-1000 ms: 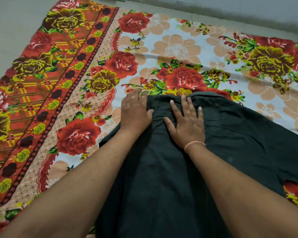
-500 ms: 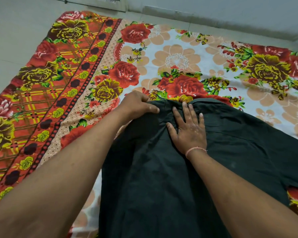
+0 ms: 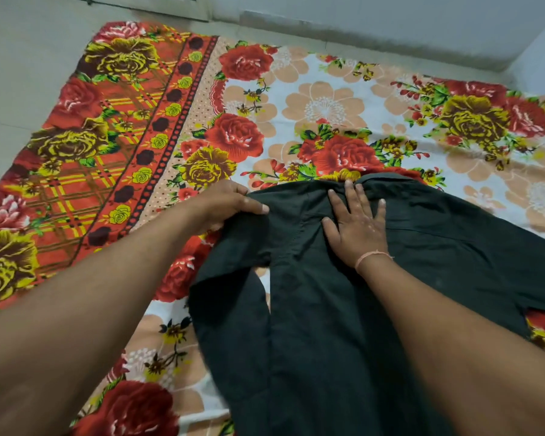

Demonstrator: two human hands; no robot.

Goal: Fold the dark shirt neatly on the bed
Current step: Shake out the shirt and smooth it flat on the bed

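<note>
The dark shirt [image 3: 343, 309] lies spread on the flowered bed sheet [image 3: 324, 105], collar end away from me. My left hand [image 3: 227, 206] grips the shirt's left shoulder and lifts that part, so the left sleeve [image 3: 230, 278] hangs loose and raised off the sheet. My right hand [image 3: 356, 221] lies flat with fingers spread just below the collar, pressing the cloth down. A thin pink band circles my right wrist. The shirt's right sleeve spreads out flat to the right.
The sheet has an orange checked border [image 3: 85, 158] along its left side. Pale floor [image 3: 16, 73] shows beyond the sheet at left and a grey wall base [image 3: 375, 36] runs behind it. Both my forearms cross the lower view and hide parts of the shirt.
My left hand went from lying flat to gripping the left shoulder and has pulled it up and inward, lifting the sleeve off the sheet. My right hand stayed pressed flat.
</note>
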